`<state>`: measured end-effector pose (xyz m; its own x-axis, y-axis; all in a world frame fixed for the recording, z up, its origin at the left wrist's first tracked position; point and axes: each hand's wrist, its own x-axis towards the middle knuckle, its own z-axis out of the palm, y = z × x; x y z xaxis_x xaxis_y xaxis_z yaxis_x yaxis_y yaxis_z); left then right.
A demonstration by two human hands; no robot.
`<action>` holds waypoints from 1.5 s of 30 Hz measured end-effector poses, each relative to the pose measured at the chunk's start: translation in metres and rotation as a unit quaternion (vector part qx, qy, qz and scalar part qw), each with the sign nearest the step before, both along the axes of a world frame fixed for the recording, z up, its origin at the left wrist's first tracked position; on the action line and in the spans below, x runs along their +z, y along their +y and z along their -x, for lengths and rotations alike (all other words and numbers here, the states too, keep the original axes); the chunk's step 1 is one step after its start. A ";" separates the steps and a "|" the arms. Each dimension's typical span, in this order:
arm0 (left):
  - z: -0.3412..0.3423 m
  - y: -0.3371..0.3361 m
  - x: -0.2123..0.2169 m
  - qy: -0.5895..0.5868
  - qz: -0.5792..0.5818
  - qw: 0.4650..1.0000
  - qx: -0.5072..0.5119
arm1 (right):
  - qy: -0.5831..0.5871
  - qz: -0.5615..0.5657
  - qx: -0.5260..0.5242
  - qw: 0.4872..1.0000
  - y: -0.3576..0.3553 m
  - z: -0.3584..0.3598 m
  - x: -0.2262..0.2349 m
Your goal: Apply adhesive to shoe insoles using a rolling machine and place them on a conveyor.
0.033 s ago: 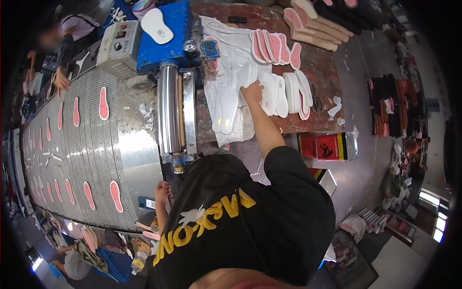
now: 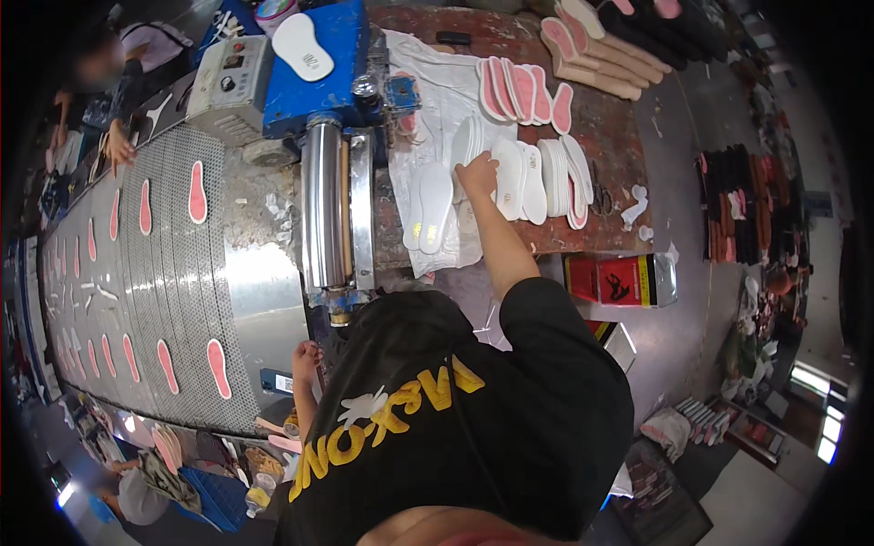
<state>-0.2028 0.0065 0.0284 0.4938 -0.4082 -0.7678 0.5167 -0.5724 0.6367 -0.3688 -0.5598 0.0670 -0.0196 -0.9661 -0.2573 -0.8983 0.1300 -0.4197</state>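
White insoles (image 2: 467, 138) lie overlapped at twelve o'clock from the right hand (image 2: 477, 175); whether it grips one, I cannot tell. A nudge could scatter them. At their seven o'clock, the left hand's (image 2: 306, 359) grip is unclear.

Floor's (image 2: 674, 364) a smooth-looking grey with a slight purple tint, running down the right side of the frame, with a few pale scraps on it. The big table (image 2: 614, 132) up top centre-right is pretty beat up, reddish-brown and all scuffed. Bright windows (image 2: 827, 426) sit low on the right edge, basically blown out white. There's another hard white light (image 2: 66, 493) at the lower left. Big glare coming off the bare metal plate (image 2: 264, 318) left of centre too. Pale flat surface (image 2: 765, 487) at lower right, can't tell if it's a tabletop or a board. Far edges are too dark to make out walls.
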 end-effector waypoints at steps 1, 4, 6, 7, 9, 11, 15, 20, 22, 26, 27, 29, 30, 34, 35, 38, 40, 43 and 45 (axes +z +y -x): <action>-0.001 -0.001 0.001 -0.002 -0.009 1.000 0.017 | 0.008 0.031 0.031 0.999 0.003 -0.006 -0.001; -0.002 -0.002 0.003 -0.019 -0.033 0.999 0.031 | 0.048 0.000 0.063 0.997 0.017 -0.020 -0.005; -0.004 -0.002 0.003 -0.022 -0.026 0.999 0.031 | 0.052 -0.006 0.076 0.996 0.018 -0.023 -0.002; -0.005 -0.002 0.003 -0.035 -0.040 0.998 0.019 | 0.059 -0.021 0.081 0.995 0.018 -0.022 0.000; -0.007 -0.001 0.002 -0.021 -0.022 0.999 0.029 | 0.042 -0.023 0.069 0.996 0.007 -0.010 0.008; -0.011 -0.003 -0.002 -0.015 -0.009 0.999 0.034 | -0.009 0.034 0.014 0.999 -0.006 0.004 0.017; -0.021 -0.010 -0.009 -0.036 -0.025 0.999 -0.002 | -0.241 0.156 0.018 0.958 0.007 0.043 0.014; -0.040 -0.029 -0.016 -0.060 -0.019 0.996 -0.062 | -0.393 -0.062 -0.071 0.915 0.069 0.062 -0.018; -0.049 -0.036 -0.018 -0.077 0.000 0.996 -0.050 | -0.372 -0.068 -0.081 0.922 0.086 0.064 -0.018; -0.066 -0.042 -0.022 -0.108 0.021 0.993 -0.032 | -0.448 -0.119 -0.149 0.873 0.087 0.057 0.036; -0.070 -0.041 -0.025 -0.119 0.016 0.992 -0.033 | -0.448 -0.054 -0.132 0.883 0.087 0.051 0.059; -0.079 -0.040 -0.033 -0.114 0.016 0.993 -0.031 | -0.571 0.034 0.017 0.820 0.083 0.034 0.118; -0.083 -0.039 -0.039 -0.128 0.026 0.991 -0.028 | -0.565 0.028 0.012 0.825 0.083 0.021 0.149; -0.093 -0.037 -0.067 -0.129 -0.014 0.990 -0.054 | -0.635 0.030 0.197 0.746 0.093 -0.052 0.244; -0.095 -0.038 -0.072 -0.130 -0.029 0.987 -0.087 | -0.623 0.031 0.242 0.743 0.095 -0.074 0.258; -0.098 -0.041 -0.082 -0.111 -0.084 0.985 -0.099 | -0.532 0.042 0.323 0.782 0.086 -0.134 0.280; -0.101 -0.045 -0.083 -0.130 -0.100 0.978 -0.126 | -0.469 0.077 0.376 0.796 0.064 -0.178 0.281; -0.102 -0.046 -0.081 -0.131 -0.131 0.972 -0.147 | -0.440 0.133 0.410 0.788 0.027 -0.241 0.272; -0.101 -0.043 -0.078 -0.128 -0.123 0.976 -0.129 | -0.320 0.186 0.409 0.834 0.009 -0.267 0.262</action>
<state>-0.1023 -0.0362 -0.0493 0.5879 -0.3629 -0.7230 0.1777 -0.8140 0.5531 -0.1016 -0.5506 0.3294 0.7112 -0.6045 0.3588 -0.1987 -0.6625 -0.7222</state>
